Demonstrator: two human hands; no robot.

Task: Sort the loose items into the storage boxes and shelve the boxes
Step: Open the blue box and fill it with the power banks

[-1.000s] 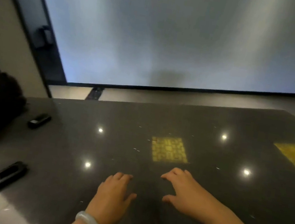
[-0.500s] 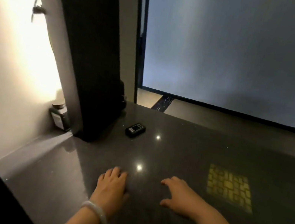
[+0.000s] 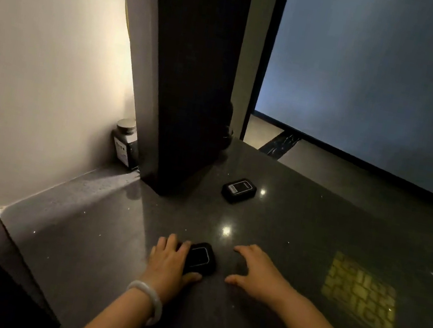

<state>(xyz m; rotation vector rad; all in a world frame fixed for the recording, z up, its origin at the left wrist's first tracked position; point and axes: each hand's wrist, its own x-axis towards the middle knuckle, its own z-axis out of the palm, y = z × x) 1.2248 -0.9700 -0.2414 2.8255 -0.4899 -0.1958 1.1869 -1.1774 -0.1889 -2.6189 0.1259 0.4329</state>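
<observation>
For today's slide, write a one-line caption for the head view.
Left hand grips a small black case on the dark counter; right hand hovers open.

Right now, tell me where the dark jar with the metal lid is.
In the head view the dark jar stands far left, in the corner between the white wall and the black column.

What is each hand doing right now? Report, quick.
Left hand: grips the near black case on the countertop.
Right hand: open, holding nothing.
</observation>
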